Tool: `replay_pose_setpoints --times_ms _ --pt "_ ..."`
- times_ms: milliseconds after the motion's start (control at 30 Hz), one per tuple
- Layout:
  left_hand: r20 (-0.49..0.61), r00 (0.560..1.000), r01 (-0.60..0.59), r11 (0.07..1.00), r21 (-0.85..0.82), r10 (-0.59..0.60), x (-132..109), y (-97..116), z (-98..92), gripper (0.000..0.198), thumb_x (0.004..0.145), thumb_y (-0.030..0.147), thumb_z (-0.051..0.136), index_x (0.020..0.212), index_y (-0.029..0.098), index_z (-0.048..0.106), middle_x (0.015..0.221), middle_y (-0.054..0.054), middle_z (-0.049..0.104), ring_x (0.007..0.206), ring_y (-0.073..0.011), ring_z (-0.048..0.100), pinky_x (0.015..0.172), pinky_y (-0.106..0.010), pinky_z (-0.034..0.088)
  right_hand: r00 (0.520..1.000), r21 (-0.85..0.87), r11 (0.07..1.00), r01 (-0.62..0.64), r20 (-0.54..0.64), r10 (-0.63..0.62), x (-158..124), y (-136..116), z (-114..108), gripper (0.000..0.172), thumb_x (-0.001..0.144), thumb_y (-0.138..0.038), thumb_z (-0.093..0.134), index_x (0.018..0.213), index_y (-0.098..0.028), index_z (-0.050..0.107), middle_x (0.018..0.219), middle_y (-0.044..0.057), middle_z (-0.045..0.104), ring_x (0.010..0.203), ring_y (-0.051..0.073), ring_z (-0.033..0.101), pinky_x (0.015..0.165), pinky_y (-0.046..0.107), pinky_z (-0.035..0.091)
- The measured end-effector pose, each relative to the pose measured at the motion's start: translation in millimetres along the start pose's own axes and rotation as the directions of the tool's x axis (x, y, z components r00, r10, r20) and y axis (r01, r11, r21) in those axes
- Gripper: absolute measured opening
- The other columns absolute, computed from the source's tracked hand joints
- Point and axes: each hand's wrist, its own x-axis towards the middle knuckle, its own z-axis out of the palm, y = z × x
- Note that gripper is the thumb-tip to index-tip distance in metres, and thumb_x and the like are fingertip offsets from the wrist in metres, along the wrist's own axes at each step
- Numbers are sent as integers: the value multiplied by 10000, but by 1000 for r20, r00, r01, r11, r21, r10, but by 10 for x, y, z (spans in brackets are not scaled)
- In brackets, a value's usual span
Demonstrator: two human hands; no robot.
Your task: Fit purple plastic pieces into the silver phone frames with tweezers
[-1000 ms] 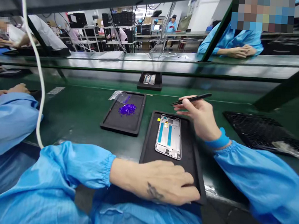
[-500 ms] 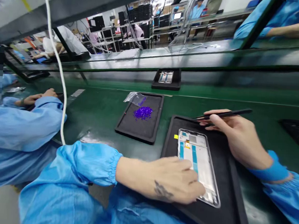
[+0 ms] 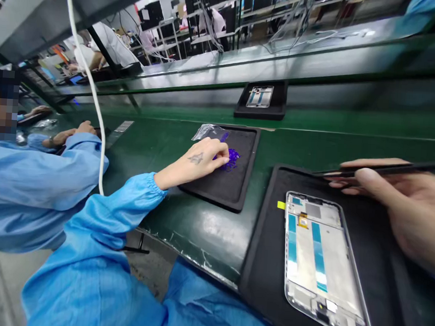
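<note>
Black tweezers [image 3: 384,169] are pinched in the right hand [image 3: 408,211], held clear of the phone frame [image 3: 323,270] lying in its black tray [image 3: 257,265], while the left hand [image 3: 193,164] is curled onto the purple pieces [image 3: 232,160], whether they are grasped being impossible to tell.

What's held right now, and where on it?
The right hand pinches black tweezers by the shaft, between thumb and fingers. The left hand touches purple pieces; any grip can't be told.

Electronics factory floor: green assembly bench [image 3: 193,236], phone frames [image 3: 322,269] on black trays [image 3: 305,181] (workers in blue smocks [image 3: 41,180])
</note>
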Motion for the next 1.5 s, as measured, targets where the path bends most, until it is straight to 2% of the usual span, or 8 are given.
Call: replay_pose_setpoints --times_ms 233,567,933,1067,1133,1233,1333,1500 --pt "60 998 -12 999 -31 14 -2 -17 177 96 984 241 545 970 194 627 926 -8 653 880 -173 569 860 -307 437 1000 -22 1000 -18 1 18 -12 -18 9 617 617 -760 781 909 -218 737 891 123 759 782 253 702 871 470 579" --pt "95 995 -43 999 12 42 -4 66 217 88 990 265 554 973 186 588 930 -8 637 871 -171 552 853 -308 423 1000 -36 999 26 0 -26 -10 33 -11 572 680 -727 759 904 -201 746 861 113 759 781 236 705 790 406 573" --pt "24 996 -94 974 205 91 -93 123 265 122 1011 194 477 902 183 529 887 -55 613 823 -213 522 755 -340 399 994 102 990 94 53 -99 -59 69 0 309 853 -502 726 968 -215 717 827 57 757 750 203 711 700 333 556" --pt "-74 995 -79 993 -90 72 -27 310 156 104 976 138 504 890 186 539 847 -25 633 764 -169 563 705 -301 410 992 118 987 105 63 -113 -74 62 3 352 837 -528 738 976 -206 705 817 53 749 748 205 707 688 336 554" --pt "-63 997 -71 908 -413 49 36 459 152 86 961 154 532 883 181 557 837 -6 660 752 -138 610 699 -270 440 991 114 986 121 49 -127 -79 43 -1 362 828 -529 748 971 -199 703 799 45 738 731 188 693 682 320 548" --pt "69 997 39 626 -779 24 108 657 247 46 906 192 616 877 157 607 794 -2 688 735 -117 657 688 -235 484 987 86 983 160 1 -161 -87 22 -5 307 827 -491 765 946 -212 718 749 13 698 694 153 649 686 292 525" --pt "234 972 212 401 -891 6 116 751 358 92 858 212 679 883 125 670 756 -16 707 676 -97 652 657 -214 500 984 135 975 176 -21 -174 -111 11 5 235 852 -441 756 943 -226 732 719 -3 656 672 127 608 681 271 498" --pt "368 929 369 199 -908 -44 86 763 345 80 850 168 704 863 92 726 735 -30 725 613 -61 626 624 -181 503 993 218 968 120 -33 -115 -170 -19 47 236 839 -423 771 957 -220 742 753 11 660 693 130 611 673 272 502"
